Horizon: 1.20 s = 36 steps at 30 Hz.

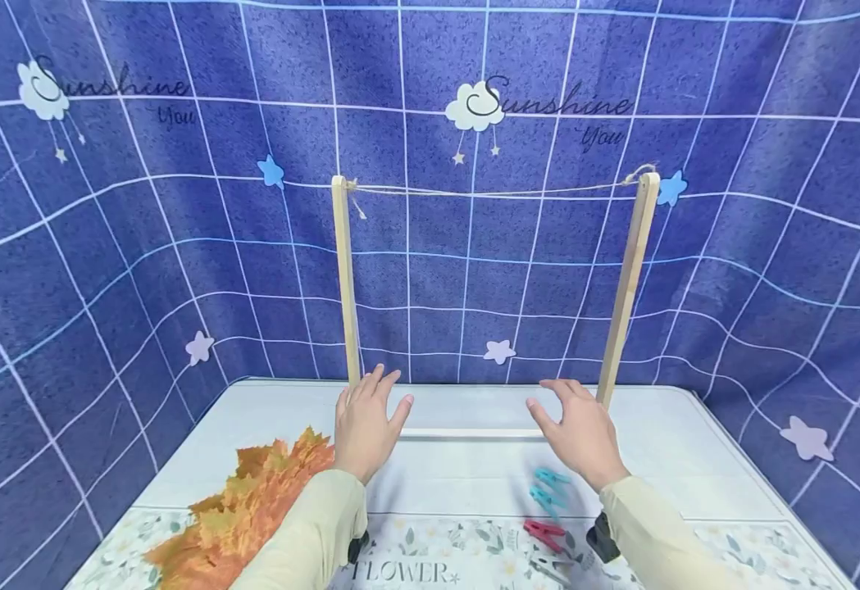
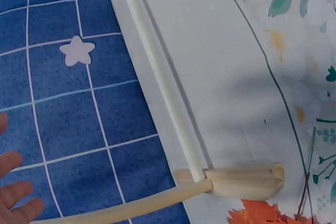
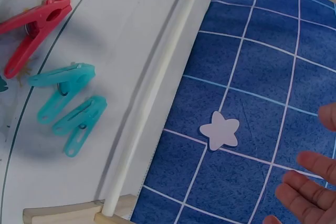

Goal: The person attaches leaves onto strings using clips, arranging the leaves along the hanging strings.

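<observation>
My left hand (image 1: 367,430) has its fingers spread and holds nothing; it overlaps the foot of the left wooden post (image 1: 345,279). On the other side, my right hand (image 1: 583,433) is likewise empty, fingers extended, just inside the right post (image 1: 627,295). Both posts belong to an upright wooden frame with a pale crossbar (image 1: 474,433) low between them. Twine (image 1: 489,194) runs across the top, knotted at each post. In the right wrist view, two teal clothespins (image 3: 81,124) and a red clothespin (image 3: 39,30) lie in front of the crossbar.
A heap of orange autumn leaves (image 1: 252,500) lies left on the table, partly behind my left sleeve. A pale clothespin (image 1: 551,569) sits near the front edge of view. The white floral tablecloth (image 1: 666,459) covers the table, and a blue checked curtain (image 1: 430,270) hangs behind.
</observation>
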Motion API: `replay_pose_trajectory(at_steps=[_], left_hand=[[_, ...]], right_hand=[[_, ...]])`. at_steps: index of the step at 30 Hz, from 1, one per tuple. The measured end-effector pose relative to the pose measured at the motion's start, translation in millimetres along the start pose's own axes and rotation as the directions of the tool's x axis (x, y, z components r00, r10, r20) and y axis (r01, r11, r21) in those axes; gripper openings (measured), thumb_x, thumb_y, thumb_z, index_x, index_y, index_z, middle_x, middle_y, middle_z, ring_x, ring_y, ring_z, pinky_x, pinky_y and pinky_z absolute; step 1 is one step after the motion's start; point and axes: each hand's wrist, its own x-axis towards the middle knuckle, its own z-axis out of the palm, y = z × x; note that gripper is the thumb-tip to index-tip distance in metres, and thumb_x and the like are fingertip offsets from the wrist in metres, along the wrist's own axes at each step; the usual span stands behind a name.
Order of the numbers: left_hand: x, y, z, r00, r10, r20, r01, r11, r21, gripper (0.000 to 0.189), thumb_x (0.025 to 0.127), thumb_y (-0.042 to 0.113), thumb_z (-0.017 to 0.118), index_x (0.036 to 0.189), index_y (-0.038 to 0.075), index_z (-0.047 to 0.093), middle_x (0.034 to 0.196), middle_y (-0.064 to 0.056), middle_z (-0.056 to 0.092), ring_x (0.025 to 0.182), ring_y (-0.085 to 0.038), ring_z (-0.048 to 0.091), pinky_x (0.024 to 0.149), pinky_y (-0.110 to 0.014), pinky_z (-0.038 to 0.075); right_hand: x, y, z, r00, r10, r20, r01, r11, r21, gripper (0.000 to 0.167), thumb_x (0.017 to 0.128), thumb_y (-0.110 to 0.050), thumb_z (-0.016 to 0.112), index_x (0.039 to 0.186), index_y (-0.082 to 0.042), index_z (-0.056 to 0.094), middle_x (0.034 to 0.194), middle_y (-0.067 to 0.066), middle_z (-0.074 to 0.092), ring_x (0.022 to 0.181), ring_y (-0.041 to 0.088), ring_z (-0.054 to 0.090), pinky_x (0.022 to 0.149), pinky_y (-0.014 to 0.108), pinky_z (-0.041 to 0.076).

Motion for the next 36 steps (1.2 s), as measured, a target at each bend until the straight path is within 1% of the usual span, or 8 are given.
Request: replay_pose_trajectory(at_steps=[5,13,20,22,24,29,34,36], left_hand=[[0.9,-5.0,-3.2,1.0,0.007,0.0,-0.007,1.0,-0.016,0.049,0.101,0.039,0.06,0.141,0.01,0.06,0.153,-0.017,0.047,0.142,-0.038,0.041,0.117,-0.061,0.02],[2.5,-9.1,-15.5,1.0,0.028,-0.002,-0.028,0.999,-0.035,0.043,0.101,0.038,0.062,0.132,0.009,0.067,0.147,-0.017,0.054,0.137,-0.038,0.047,0.115,-0.059,0.024],[2.6,-18.2,-24.7,0.999,0.034,-0.018,-0.036,0.996,-0.083,0.039,0.099,0.034,0.066,0.127,0.007,0.07,0.144,-0.019,0.057,0.135,-0.04,0.049,0.112,-0.061,0.028],[1.2,-21.8,-27.4,0.999,0.034,-0.02,-0.035,0.995,-0.095,0.037,0.098,0.032,0.067,0.126,0.007,0.07,0.141,-0.019,0.059,0.134,-0.041,0.05,0.11,-0.062,0.031],[-1.4,-26.0,-30.6,1.0,0.026,-0.018,-0.027,0.995,-0.095,0.036,0.098,0.032,0.067,0.125,0.008,0.071,0.139,-0.018,0.061,0.132,-0.041,0.052,0.109,-0.061,0.033],[-9.5,-36.7,-37.5,1.0,-0.027,0.0,0.027,0.995,-0.092,0.037,0.099,0.034,0.067,0.126,0.01,0.071,0.134,-0.014,0.065,0.129,-0.037,0.056,0.108,-0.057,0.037],[-19.3,-44.4,-43.8,0.998,-0.059,0.01,0.059,0.994,-0.093,0.036,0.098,0.033,0.068,0.124,0.009,0.072,0.129,-0.016,0.067,0.125,-0.039,0.058,0.106,-0.06,0.038],[-23.7,-47.6,-46.4,0.996,-0.088,0.023,0.09,0.99,-0.108,0.036,0.098,0.033,0.069,0.124,0.009,0.072,0.129,-0.016,0.068,0.124,-0.04,0.058,0.105,-0.059,0.04]], right_hand=[[-1.0,2,-6,1.0,0.014,0.023,-0.015,0.999,0.035,0.043,0.099,-0.031,0.065,0.129,0.0,0.065,0.131,0.026,0.062,0.119,0.047,0.059,0.095,0.062,0.047],[-3.3,6,-14,1.0,0.014,-0.004,-0.014,0.998,0.064,0.037,0.096,-0.027,0.07,0.123,-0.001,0.069,0.117,0.022,0.068,0.098,0.041,0.068,0.081,0.059,0.052],[-5.1,11,-17,0.998,0.06,0.022,-0.063,0.988,0.144,0.034,0.094,-0.023,0.073,0.12,-0.001,0.07,0.112,0.019,0.071,0.103,0.037,0.068,0.085,0.055,0.051],[-6.5,12,-17,0.997,0.064,0.03,-0.069,0.981,0.182,0.032,0.094,-0.021,0.074,0.118,-0.001,0.071,0.108,0.018,0.072,0.101,0.035,0.068,0.086,0.052,0.051],[-7.7,13,-16,0.997,0.065,0.044,-0.074,0.971,0.226,0.029,0.094,-0.02,0.074,0.116,-0.001,0.071,0.105,0.016,0.073,0.099,0.033,0.069,0.085,0.048,0.053],[-10.1,18,-13,0.992,0.08,0.093,-0.106,0.944,0.313,0.026,0.094,-0.018,0.074,0.115,-0.003,0.072,0.102,0.008,0.073,0.094,0.025,0.069,0.08,0.033,0.055],[-13.8,23,-10,0.987,0.109,0.117,-0.142,0.936,0.321,0.026,0.093,-0.02,0.076,0.113,-0.004,0.073,0.1,0.005,0.074,0.092,0.021,0.068,0.083,0.037,0.051],[-15.6,25,-9,0.986,0.113,0.123,-0.148,0.934,0.325,0.025,0.093,-0.02,0.076,0.111,-0.004,0.074,0.099,0.005,0.074,0.092,0.021,0.068,0.084,0.038,0.051]])
